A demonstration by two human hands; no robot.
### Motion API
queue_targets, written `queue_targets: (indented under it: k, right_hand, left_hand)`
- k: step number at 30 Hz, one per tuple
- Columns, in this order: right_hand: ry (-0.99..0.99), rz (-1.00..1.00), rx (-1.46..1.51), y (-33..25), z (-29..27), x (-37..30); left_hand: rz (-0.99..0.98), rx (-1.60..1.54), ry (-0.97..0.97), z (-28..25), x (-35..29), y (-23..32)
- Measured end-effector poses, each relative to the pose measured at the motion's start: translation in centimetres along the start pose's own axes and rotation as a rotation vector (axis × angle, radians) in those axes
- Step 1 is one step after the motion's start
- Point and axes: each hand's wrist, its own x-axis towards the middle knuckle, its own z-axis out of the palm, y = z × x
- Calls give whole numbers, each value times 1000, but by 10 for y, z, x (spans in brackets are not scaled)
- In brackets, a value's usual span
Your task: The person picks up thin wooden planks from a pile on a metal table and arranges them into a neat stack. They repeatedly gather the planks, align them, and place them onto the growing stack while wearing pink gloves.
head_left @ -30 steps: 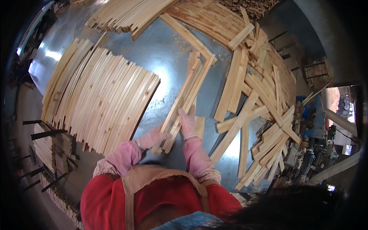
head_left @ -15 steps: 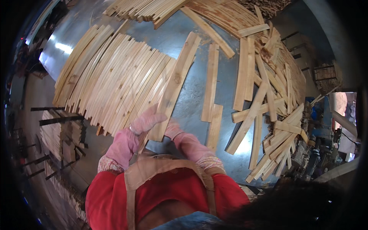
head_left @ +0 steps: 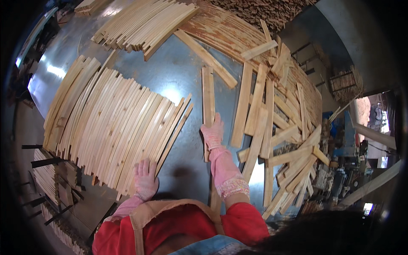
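Observation:
My left hand, in a pink glove, lies with fingers extended over the near right ends of a row of wooden slats. The slats stand side by side on the metal table, and a few at the right end lean slightly apart. My right hand, also gloved in pink, is closed around a single wooden board to the right of the row. Its thumb is on the board's left side. The board lies lengthwise away from me, its far end on the table. Another board shows partly beneath my right forearm.
A second row of slats sits at the far left, near a large wooden sheet. Loose boards pile crosswise on the right. Machinery stands beyond them. Dark metal bars jut out at the left table edge.
The board that was in my hands is no longer held and appears at the row's right end. My right hand has moved right onto another board. The whole view has shifted.

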Motion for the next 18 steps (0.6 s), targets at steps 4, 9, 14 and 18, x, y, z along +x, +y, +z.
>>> queue_targets:
  k: [4, 9, 14, 18]
  right_hand:
    - [194, -247, -96, -41, -28, 90]
    - [303, -491, -343, -35, -27, 270]
    - [-85, -199, -397, -69, -60, 258]
    - [-379, -83, 133, -37, -77, 152]
  left_hand:
    - [-31, -53, 25, -13, 18, 7]
    - [-18, 114, 100, -17, 26, 13]
    - [-14, 91, 63, -2, 16, 1]
    - [12, 94, 90, 1, 12, 0]
